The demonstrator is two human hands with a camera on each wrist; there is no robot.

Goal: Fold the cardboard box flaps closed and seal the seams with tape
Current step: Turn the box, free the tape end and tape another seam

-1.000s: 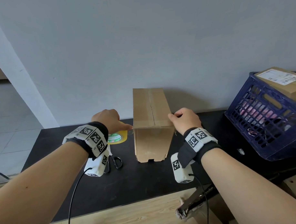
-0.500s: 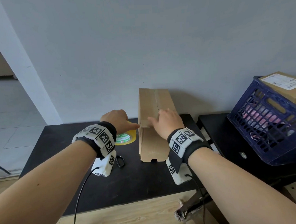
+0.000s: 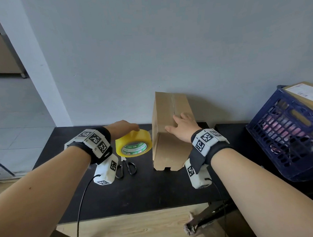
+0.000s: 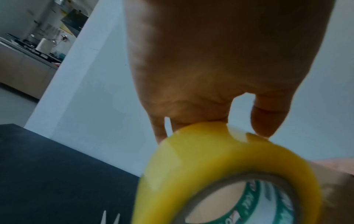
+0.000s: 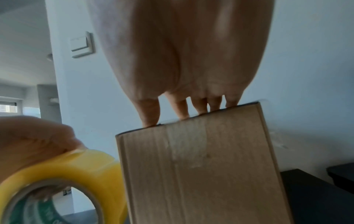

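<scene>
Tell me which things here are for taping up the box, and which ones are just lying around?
For the job:
- cardboard box, right hand flat on top
- yellow tape roll, held by left hand
- scissors, probably for cutting tape

Just lying about:
- blue crate
- labelled parcel in the crate

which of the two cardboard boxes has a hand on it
The box standing on the black table, under the flat right hand. The other box, bearing a white label, sits untouched in the blue crate.
</scene>
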